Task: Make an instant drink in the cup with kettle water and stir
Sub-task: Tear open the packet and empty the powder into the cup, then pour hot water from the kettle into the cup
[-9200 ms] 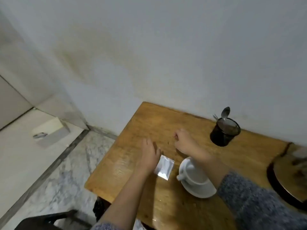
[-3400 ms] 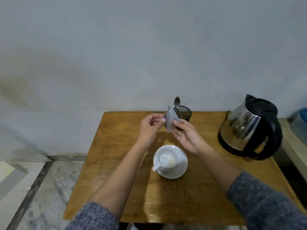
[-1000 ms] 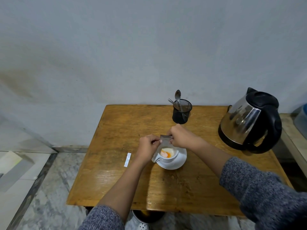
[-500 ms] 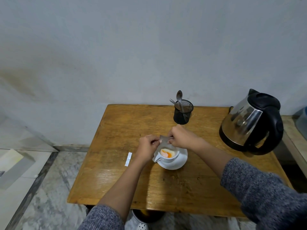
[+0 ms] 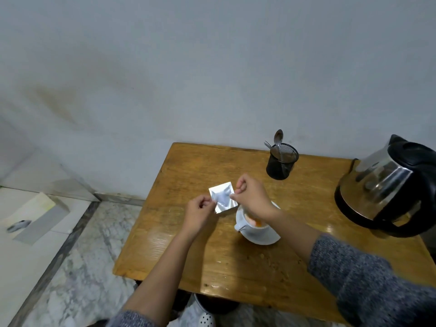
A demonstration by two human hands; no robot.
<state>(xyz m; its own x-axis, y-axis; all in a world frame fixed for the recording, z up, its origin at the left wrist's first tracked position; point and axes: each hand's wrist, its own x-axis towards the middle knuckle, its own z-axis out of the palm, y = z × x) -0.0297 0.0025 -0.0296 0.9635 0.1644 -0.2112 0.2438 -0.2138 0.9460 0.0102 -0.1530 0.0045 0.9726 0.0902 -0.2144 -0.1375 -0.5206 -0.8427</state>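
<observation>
A silver sachet [image 5: 223, 197] is held flat above the wooden table [image 5: 212, 256], just left of the cup. My left hand [image 5: 199, 212] pinches its left edge and my right hand [image 5: 252, 197] pinches its right edge. The white cup [image 5: 247, 228] stands on a white saucer [image 5: 266, 237] under my right wrist, with orange and pale powder inside. A steel and black kettle [image 5: 389, 187] stands at the table's right side. A spoon [image 5: 278, 140] sticks up from a black mesh holder [image 5: 282, 164] at the back.
A grey wall runs directly behind the table. Marble floor lies to the left, with a pale block [image 5: 35, 218] on a raised white ledge. Something white and perforated [image 5: 204, 315] shows under the table's front edge.
The sachet has come off the cup and moved up and to the left, held flat between both hands. My view has swung left, so the table sits further right. The torn strip is out of sight.
</observation>
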